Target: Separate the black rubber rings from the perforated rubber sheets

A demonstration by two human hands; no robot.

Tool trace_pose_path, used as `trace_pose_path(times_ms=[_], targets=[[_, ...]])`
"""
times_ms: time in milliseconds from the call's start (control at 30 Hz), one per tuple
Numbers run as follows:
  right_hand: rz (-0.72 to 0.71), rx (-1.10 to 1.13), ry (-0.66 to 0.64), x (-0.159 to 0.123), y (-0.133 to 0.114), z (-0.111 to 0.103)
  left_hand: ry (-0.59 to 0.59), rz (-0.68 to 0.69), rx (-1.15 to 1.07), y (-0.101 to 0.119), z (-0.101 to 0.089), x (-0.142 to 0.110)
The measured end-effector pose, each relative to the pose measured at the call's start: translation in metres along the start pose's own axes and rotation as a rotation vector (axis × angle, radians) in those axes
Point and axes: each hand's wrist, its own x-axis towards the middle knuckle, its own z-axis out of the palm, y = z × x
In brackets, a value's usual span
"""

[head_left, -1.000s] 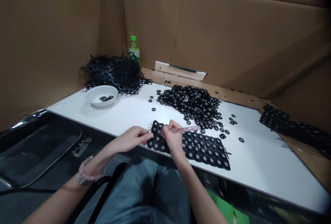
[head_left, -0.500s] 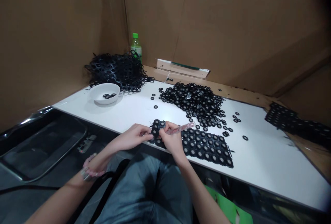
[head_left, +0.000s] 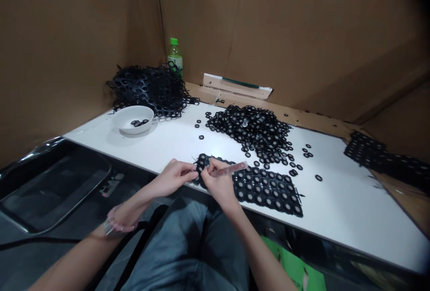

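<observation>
A black sheet of joined rings [head_left: 265, 188] lies along the near edge of the white table [head_left: 336, 201]. My left hand [head_left: 173, 177] pinches the sheet's left end, fingers closed on it. My right hand [head_left: 220, 182] is closed round a thin pink pen-like tool [head_left: 231, 169], whose tip meets the sheet beside my left fingers. A large heap of loose black rings [head_left: 251, 128] lies just beyond the sheet, with a few strays scattered to its right.
A white bowl [head_left: 133, 119] holding a few rings stands at the far left, beside a tangled pile of black webbing [head_left: 149, 88] and a green-capped bottle [head_left: 175, 57]. More ring sheets [head_left: 379, 158] lie at the right. Cardboard walls enclose the table. A dark tray [head_left: 50, 188] sits lower left.
Both hands stay at the sheet's left end. The tool has tipped slightly, and the view has shifted a little.
</observation>
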Motion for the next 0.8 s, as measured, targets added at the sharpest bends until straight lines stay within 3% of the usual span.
trace_pose_path(times_ms=[167, 300, 400, 467, 500, 600, 800], targets=[[0.030, 0.083, -0.023, -0.001, 0.000, 0.001, -0.020, 0.017, -0.017, 0.000, -0.002, -0.002], [0.125, 0.221, 0.075, 0.015, 0.004, -0.019, -0.092, -0.030, 0.148, 0.009, -0.016, -0.006], [0.158, 0.289, 0.212, 0.036, 0.006, -0.037, 0.078, -0.090, 0.395, 0.017, -0.025, 0.003], [0.163, 0.298, 0.261, 0.048, 0.009, -0.041, 0.249, -0.038, 0.512, 0.021, -0.023, 0.015], [0.167, 0.295, 0.271, 0.052, 0.011, -0.041, 0.280, 0.014, 0.532, 0.022, -0.020, 0.023], [0.182, 0.272, 0.272, 0.054, 0.019, -0.033, 0.188, 0.120, 0.481, 0.021, -0.008, 0.043], [0.179, 0.214, 0.254, 0.047, 0.024, -0.026, -0.002, 0.074, 0.256, 0.013, -0.007, 0.059]])
